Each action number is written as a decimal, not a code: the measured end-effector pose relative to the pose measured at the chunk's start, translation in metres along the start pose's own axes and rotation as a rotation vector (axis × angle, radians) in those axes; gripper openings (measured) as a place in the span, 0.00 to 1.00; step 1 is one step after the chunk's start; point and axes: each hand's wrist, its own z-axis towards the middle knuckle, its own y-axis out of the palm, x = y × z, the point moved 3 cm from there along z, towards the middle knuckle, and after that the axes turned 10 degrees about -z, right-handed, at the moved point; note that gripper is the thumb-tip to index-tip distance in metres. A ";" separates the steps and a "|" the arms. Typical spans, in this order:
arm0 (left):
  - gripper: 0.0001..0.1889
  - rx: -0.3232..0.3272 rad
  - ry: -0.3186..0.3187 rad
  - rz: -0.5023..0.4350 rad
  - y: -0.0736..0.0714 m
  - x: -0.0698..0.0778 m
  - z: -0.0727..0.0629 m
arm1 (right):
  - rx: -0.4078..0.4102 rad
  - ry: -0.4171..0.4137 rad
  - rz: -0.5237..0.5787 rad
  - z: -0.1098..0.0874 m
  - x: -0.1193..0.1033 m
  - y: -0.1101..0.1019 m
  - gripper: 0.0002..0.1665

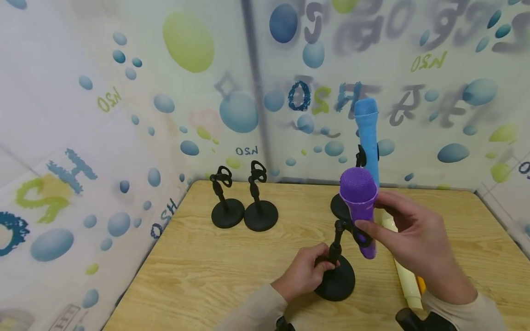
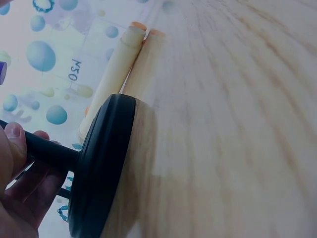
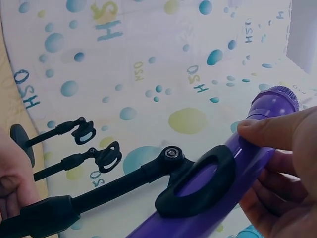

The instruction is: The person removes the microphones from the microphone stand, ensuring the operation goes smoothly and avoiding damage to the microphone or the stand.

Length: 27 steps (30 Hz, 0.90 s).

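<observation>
A purple toy microphone [image 1: 359, 184] stands tilted in the ring clip [image 3: 225, 173] of a black desk stand [image 1: 341, 282]. My right hand [image 1: 422, 243] pinches its body just below the head, thumb on the near side. With curled fingers my left hand [image 1: 304, 271] grips the stand's post, low above the round base [image 2: 106, 163]. That base sits at the tabletop. Behind the purple one, a blue microphone [image 1: 367, 133] rises upright in another black stand [image 1: 339, 207], partly hidden.
Two black stands with bare ring clips, a left one [image 1: 227, 214] and a right one [image 1: 261, 216], stand at the table's back left. A pale yellow microphone [image 1: 407, 280] lies beneath my right forearm, an orange object [image 1: 421, 284] beside it. Printed sheeting [image 1: 290, 151] encloses the wooden table [image 1: 198, 276].
</observation>
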 end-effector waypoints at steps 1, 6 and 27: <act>0.08 -0.001 0.000 0.001 0.000 0.000 0.000 | 0.001 -0.004 0.004 0.001 -0.001 0.000 0.35; 0.08 -0.003 -0.009 -0.004 0.000 0.001 0.001 | 0.001 -0.031 0.039 0.006 -0.003 -0.001 0.34; 0.07 -0.002 0.019 0.039 0.000 0.001 0.000 | 0.009 -0.067 0.148 0.023 -0.013 -0.004 0.30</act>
